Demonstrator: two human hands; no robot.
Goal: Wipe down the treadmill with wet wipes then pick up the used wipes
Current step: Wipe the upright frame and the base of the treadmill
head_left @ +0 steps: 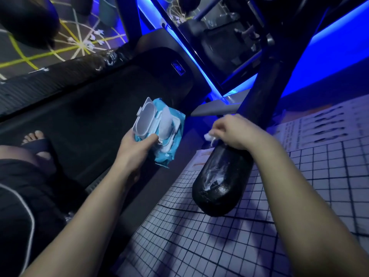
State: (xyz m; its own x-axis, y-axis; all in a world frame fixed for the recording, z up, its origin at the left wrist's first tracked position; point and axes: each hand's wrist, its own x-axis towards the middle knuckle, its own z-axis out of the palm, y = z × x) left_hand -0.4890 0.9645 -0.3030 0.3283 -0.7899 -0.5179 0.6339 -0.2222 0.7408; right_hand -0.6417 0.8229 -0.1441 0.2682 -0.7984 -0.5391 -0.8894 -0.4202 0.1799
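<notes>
Left grip (137, 144) holds the open pack (165, 134) over the belt (79, 126) so refills are handy. Right grip (233, 132) pinches a balled wipe (208, 136) against the handrail (217, 186), likely to scrub it.

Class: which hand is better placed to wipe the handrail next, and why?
Right. The right hand pinches a wipe at the handrail; the left hand is busy holding the open pack.

light blue wipes pack (171, 144) with white lid (144, 118), black handrail (219, 182), white grid-lined mat (219, 236)
</notes>
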